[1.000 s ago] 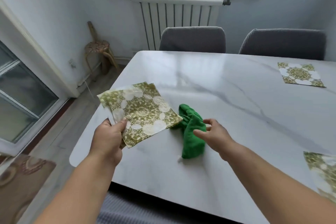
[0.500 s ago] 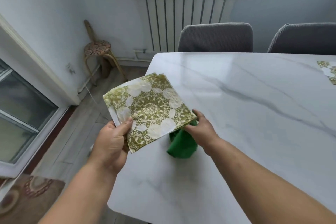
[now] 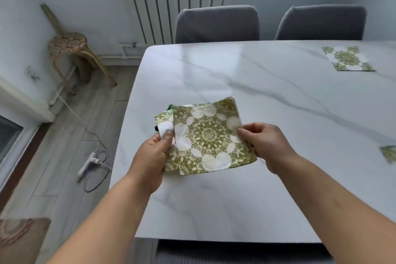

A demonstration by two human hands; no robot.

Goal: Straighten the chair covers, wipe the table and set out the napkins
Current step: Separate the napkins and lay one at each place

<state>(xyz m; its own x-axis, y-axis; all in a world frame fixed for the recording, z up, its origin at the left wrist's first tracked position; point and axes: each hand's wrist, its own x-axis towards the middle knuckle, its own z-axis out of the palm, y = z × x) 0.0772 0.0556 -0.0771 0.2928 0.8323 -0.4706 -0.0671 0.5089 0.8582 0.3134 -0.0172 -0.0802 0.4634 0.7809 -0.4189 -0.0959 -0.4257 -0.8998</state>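
White marble-look counter (image 3: 267,96) fills the view, radiator (image 3: 177,2) on the back wall, stool (image 3: 68,43) by the wall at left. Left chair (image 3: 216,23) and right chair (image 3: 321,22), both in grey covers, are tucked in on the far side.

Both hands are up over the near-left part of the counter with a small stack of green-and-white patterned napkins. Left grip (image 3: 153,156) holds the under napkins (image 3: 164,119) by their left edge, thumb on top. It looks to be acting as the anchor. Right grip (image 3: 266,146) pinches the right edge of the top napkin (image 3: 207,135), which sits skewed off the ones below. My read is that it's being peeled off as a single sheet. The stack looks held above the surface, not laid.

A sliver of green cloth (image 3: 170,106) shows behind the stack's far-left corner, mostly hidden.

Far napkin (image 3: 347,59) lies flat before the right chair. Edge napkin (image 3: 389,154) lies at the right, cut off by the frame.

Judgement: napkin-setting step, partway. The top napkin is likely bound for the left chair's place.
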